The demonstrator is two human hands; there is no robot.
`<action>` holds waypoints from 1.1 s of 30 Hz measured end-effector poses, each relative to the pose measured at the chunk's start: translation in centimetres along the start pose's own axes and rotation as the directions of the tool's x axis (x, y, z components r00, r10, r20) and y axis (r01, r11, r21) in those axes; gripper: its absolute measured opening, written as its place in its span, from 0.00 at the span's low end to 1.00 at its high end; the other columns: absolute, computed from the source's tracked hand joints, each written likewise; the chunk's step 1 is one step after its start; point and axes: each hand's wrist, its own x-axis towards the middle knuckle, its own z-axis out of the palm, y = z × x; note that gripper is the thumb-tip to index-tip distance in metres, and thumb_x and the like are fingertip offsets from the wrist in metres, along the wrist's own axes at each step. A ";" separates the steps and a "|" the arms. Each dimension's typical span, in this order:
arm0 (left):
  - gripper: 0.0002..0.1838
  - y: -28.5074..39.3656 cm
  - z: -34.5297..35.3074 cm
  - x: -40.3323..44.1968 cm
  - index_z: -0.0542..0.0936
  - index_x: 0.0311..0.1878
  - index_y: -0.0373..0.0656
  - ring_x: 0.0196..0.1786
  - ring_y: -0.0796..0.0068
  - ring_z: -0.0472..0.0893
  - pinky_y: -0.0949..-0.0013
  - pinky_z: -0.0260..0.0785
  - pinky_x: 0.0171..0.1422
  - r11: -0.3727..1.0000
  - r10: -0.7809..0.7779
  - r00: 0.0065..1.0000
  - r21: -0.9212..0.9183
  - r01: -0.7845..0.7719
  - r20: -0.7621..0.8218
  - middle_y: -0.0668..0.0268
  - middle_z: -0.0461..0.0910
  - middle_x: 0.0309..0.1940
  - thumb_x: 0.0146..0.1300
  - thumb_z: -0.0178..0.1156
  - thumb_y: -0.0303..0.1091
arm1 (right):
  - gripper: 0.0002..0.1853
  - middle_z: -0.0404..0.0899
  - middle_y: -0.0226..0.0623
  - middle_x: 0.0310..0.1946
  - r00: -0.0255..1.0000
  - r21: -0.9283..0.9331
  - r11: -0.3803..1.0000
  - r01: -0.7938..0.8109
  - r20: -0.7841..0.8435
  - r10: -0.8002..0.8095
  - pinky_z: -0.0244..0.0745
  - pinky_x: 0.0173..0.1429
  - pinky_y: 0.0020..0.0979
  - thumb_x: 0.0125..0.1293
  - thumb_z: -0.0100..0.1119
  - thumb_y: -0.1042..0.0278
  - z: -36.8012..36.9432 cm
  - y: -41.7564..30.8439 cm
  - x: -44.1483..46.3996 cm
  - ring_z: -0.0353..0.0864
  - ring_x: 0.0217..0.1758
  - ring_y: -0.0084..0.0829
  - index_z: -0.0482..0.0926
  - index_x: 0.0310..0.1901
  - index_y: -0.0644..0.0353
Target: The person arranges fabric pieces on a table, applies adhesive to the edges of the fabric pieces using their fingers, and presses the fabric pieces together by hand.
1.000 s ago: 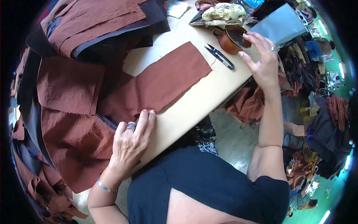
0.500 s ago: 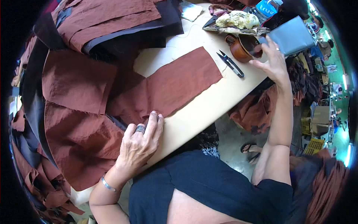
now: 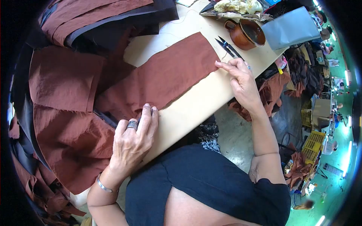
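A strip of reddish-brown cloth point(image 3: 169, 71) lies across the pale table, its lower left end running into more brown fabric. My left hand point(image 3: 134, 137), wearing rings, is closed at the strip's near edge, with fingertips pressed together on the cloth. The underside of its grip is hidden. My right hand point(image 3: 241, 81) is at the strip's far right corner. Its index finger stretches to touch that corner, with the thumb apart and other fingers bent. Just beyond lie black thread snips point(image 3: 228, 48), their handles partly behind my right hand.
A brown glazed cup point(image 3: 245, 35) with a handle stands behind the snips, beside a grey-blue flat case point(image 3: 291, 28). Stacked brown and black fabric point(image 3: 98, 22) rises at the back left. The table's near edge point(image 3: 196, 124) slants before my body. A yellow crate point(image 3: 313, 147) is at right.
My right hand has come away from beside the cup, down and left to the strip's corner. My left hand stays at the cloth edge. The whole view has shifted slightly.
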 end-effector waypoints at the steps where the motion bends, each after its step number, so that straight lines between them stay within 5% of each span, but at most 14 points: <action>1: 0.22 0.0 0.0 0.0 0.76 0.54 0.39 0.27 0.83 0.72 0.75 0.61 0.34 1.000 0.000 1.000 0.008 0.000 -0.005 0.62 0.74 0.52 0.55 0.52 0.29 | 0.21 0.74 0.33 0.39 1.000 0.012 1.000 0.013 0.015 -0.013 0.64 0.51 0.36 0.52 0.51 0.80 0.3 0.3 0.1 0.71 0.46 0.36 0.82 0.47 0.50; 2: 0.22 0.0 0.0 0.0 0.76 0.54 0.39 0.27 0.83 0.72 0.75 0.61 0.34 1.000 0.001 1.000 0.010 -0.001 -0.001 0.62 0.74 0.52 0.54 0.52 0.29 | 0.22 0.73 0.34 0.38 0.999 0.024 0.999 0.025 0.029 -0.026 0.64 0.50 0.36 0.53 0.51 0.79 0.5 0.4 0.2 0.72 0.45 0.36 0.81 0.49 0.51; 5: 0.22 0.0 -0.2 0.0 0.76 0.54 0.39 0.28 0.83 0.73 0.75 0.61 0.35 1.000 -0.001 1.000 0.014 0.001 0.010 0.62 0.74 0.53 0.54 0.52 0.29 | 0.20 0.73 0.33 0.37 0.997 -0.568 0.820 0.071 0.008 -0.080 0.63 0.49 0.37 0.55 0.52 0.74 1.0 -0.7 -0.2 0.73 0.43 0.33 0.78 0.52 0.55; 8: 0.22 0.0 -0.4 0.0 0.76 0.54 0.39 0.29 0.83 0.73 0.75 0.62 0.36 1.000 -0.004 1.000 0.018 0.004 0.015 0.63 0.74 0.53 0.54 0.52 0.29 | 0.20 0.73 0.32 0.38 0.983 -0.744 0.655 0.135 0.020 -0.180 0.62 0.49 0.39 0.58 0.51 0.68 1.9 -1.5 -0.6 0.74 0.42 0.31 0.76 0.54 0.58; 11: 0.22 -0.1 -0.6 0.0 0.76 0.54 0.39 0.29 0.83 0.73 0.75 0.63 0.36 1.000 -0.007 1.000 0.022 0.006 0.020 0.63 0.74 0.53 0.54 0.52 0.29 | 0.19 0.73 0.31 0.38 0.965 -0.702 0.669 0.243 0.108 -0.238 0.62 0.50 0.39 0.59 0.50 0.67 1.7 -3.3 -1.3 0.74 0.43 0.28 0.77 0.52 0.58; 18: 0.21 -0.1 -0.5 -0.1 0.76 0.54 0.40 0.28 0.83 0.72 0.76 0.62 0.36 0.999 -0.008 1.000 0.034 0.007 0.015 0.63 0.74 0.53 0.54 0.53 0.29 | 0.20 0.74 0.28 0.38 0.960 -0.819 0.530 0.218 0.083 -0.267 0.61 0.52 0.39 0.59 0.50 0.66 0.6 -1.0 0.1 0.74 0.44 0.28 0.77 0.54 0.54; 25: 0.21 0.0 -0.6 -0.1 0.77 0.54 0.39 0.28 0.82 0.72 0.75 0.62 0.36 1.000 -0.014 1.000 0.014 0.014 0.024 0.63 0.74 0.53 0.54 0.53 0.29 | 0.20 0.74 0.28 0.36 0.922 -0.706 0.608 0.363 0.179 -0.342 0.61 0.53 0.40 0.59 0.51 0.65 1.6 -4.6 -1.5 0.73 0.45 0.26 0.77 0.53 0.55; 33: 0.22 0.0 -0.3 -0.2 0.77 0.54 0.39 0.28 0.82 0.72 0.75 0.62 0.36 1.000 -0.014 1.000 0.023 0.014 0.024 0.63 0.74 0.53 0.54 0.53 0.29 | 0.22 0.73 0.29 0.39 0.951 -0.794 0.554 0.252 0.098 -0.292 0.60 0.52 0.41 0.60 0.50 0.65 1.2 -1.7 0.0 0.73 0.45 0.28 0.74 0.57 0.45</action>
